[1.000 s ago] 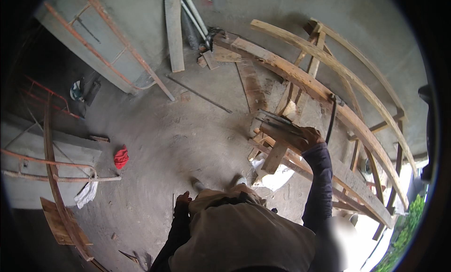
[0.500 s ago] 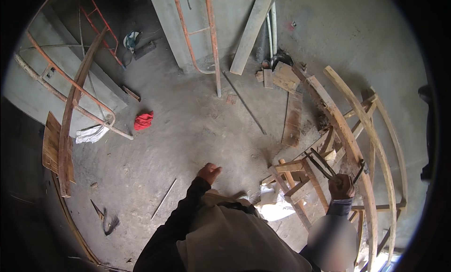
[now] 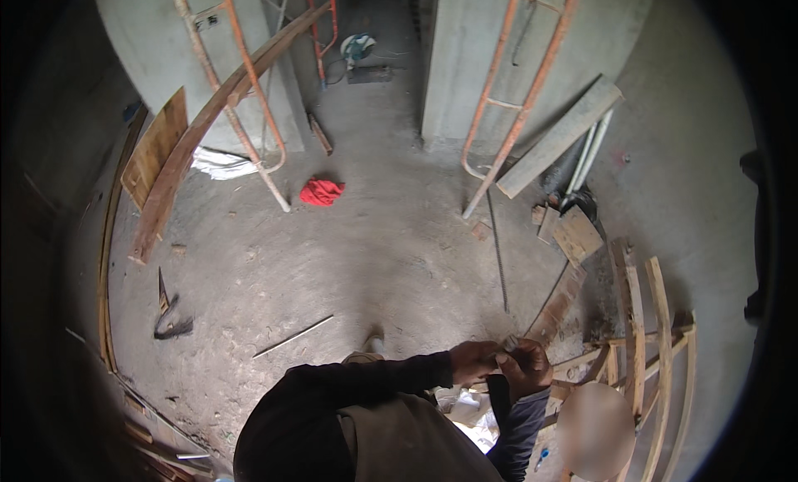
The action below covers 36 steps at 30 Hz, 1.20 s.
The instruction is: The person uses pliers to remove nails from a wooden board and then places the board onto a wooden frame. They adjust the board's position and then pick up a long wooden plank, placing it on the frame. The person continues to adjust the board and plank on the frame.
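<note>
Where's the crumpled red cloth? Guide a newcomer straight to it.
Find the two orange tubular metal frames ahead. On the grey concrete floor between them, near the left frame's foot, lies the crumpled red cloth. Its colour sets it apart from the white cloth to its left.

Holds a small pale thing (image 3: pixel 509 343), too tiny to name, between left-hand grip (image 3: pixel 474 362) and right-hand grip (image 3: pixel 525 370). Looks down at a grey floor (image 3: pixel 366 266) with a red cloth (image 3: pixel 322 192), a thin stick (image 3: pixel 293 336) and a long dark rod (image 3: pixel 498 251). Shows wooden beams (image 3: pixel 658 341) at right, and a brown plank (image 3: pixel 177 162) crossing an orange frame (image 3: pixel 199 51) at left.
</note>
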### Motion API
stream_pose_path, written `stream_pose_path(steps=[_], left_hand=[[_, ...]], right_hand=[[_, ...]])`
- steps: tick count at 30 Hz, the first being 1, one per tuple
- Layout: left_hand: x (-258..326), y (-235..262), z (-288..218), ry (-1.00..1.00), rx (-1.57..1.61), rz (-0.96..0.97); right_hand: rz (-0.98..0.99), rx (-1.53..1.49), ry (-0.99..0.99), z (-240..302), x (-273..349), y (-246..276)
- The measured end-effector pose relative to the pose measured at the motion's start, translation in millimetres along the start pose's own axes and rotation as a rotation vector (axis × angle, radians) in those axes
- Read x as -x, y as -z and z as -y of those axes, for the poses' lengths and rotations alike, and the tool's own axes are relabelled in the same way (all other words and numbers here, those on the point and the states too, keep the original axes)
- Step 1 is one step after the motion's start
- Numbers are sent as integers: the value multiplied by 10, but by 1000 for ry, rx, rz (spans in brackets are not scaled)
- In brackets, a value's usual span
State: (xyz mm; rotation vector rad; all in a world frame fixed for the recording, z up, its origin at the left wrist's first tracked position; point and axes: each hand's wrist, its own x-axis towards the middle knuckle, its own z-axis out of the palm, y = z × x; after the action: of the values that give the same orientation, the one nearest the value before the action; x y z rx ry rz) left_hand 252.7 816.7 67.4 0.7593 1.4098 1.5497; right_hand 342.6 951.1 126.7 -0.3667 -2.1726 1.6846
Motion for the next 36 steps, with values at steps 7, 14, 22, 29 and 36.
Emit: stream_pose_path(steps=[7,14,22,29,36], left_hand=[[763,1057,482,88,647,-723],[1542,971,697,-177,979,-1332],[2518,730,814,132,794,-1392],[3623,1179,1415,225,491,-1246],[5869,1459,1896,441,-25,-1513]], right_hand=[[427,221,-188,-556,-209,-1009],[1142,198,-17,-476,13,-1949],[1425,281,58,-583,337,-2612],[1517,110,-739,-780,648,-3560],[1324,172,-995,-778,1434,-5184]])
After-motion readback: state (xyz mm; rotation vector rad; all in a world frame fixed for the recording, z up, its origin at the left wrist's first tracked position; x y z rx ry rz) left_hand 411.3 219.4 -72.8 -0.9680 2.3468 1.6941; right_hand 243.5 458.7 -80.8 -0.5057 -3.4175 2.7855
